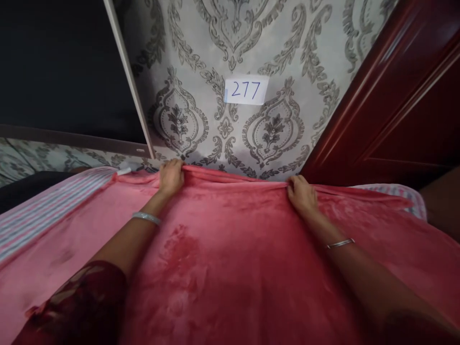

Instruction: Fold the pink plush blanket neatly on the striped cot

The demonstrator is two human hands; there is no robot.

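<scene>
One blanket [230, 268], soft, shiny and pink-red with darker patches, lies spread in front of the person, its far edge folded along the patterned wall [233, 139]. Striped cloth [53, 206] shows at its two ends. Two hands, well apart, pinch this edge with curled fingers: the left hand [171, 177] and the right hand [302, 194]. One white paper [246, 90] on the wall reads "277". Two bracelets [146, 218] are worn, one on each arm.

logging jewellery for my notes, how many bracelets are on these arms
2: a bracelet around the left wrist and a thinner bracelet around the right wrist. The sleeves might hide more.
</scene>
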